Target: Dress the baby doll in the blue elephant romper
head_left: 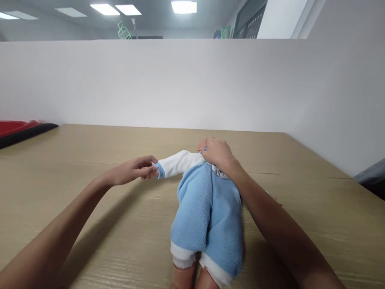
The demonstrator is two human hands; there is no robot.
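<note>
A baby doll in a blue fleecy outfit with white sleeves and white leg trim lies on the table, legs toward me. My left hand pinches the blue cuff at the end of the white sleeve, which stretches out to the left. At the neckline my right hand is closed on the top of the outfit, covering most of the doll's head. A printed patch on the chest shows partly beneath my right wrist. The doll's other arm is mostly hidden behind my right forearm.
The wooden table meets a white partition along its back edge. A red object with a black rim stands at the far left. Something dark sits beyond the table's right edge.
</note>
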